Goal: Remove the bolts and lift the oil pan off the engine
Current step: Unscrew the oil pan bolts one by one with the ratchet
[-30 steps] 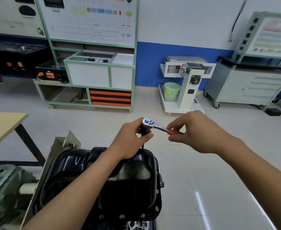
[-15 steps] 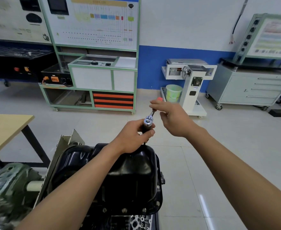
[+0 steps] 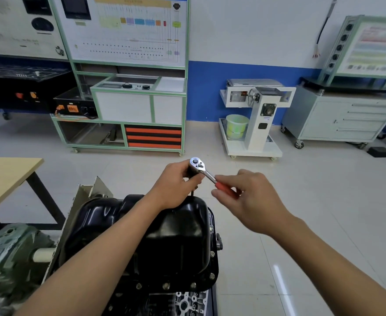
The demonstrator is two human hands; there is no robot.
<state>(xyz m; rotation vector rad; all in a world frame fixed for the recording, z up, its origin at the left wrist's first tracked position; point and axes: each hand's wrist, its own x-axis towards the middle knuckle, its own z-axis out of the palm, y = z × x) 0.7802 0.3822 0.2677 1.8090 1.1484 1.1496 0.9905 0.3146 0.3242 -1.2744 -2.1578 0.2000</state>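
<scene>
A glossy black oil pan (image 3: pixel 176 242) sits on the engine block (image 3: pixel 183 303) at bottom centre, with several bolts (image 3: pixel 165 286) along its near flange. A chrome ratchet (image 3: pixel 197 166) with a red handle stands over the pan's far edge on a dark extension. My left hand (image 3: pixel 176 185) grips the ratchet head and the extension below it. My right hand (image 3: pixel 249 197) holds the red handle, which points right and toward me. The socket end is hidden behind my left hand.
A green engine stand gearbox (image 3: pixel 7 254) is at lower left, beside a metal bracket (image 3: pixel 89 195). A wooden table (image 3: pixel 3 179) stands at left. Across the tiled floor are a green-framed trainer bench (image 3: pixel 128 106), a white machine cart (image 3: pixel 256 124) and a grey drawer cabinet (image 3: pixel 342 119).
My right hand has swung the ratchet handle from pointing away, back round to the right and toward me. My left hand has stayed on the ratchet head.
</scene>
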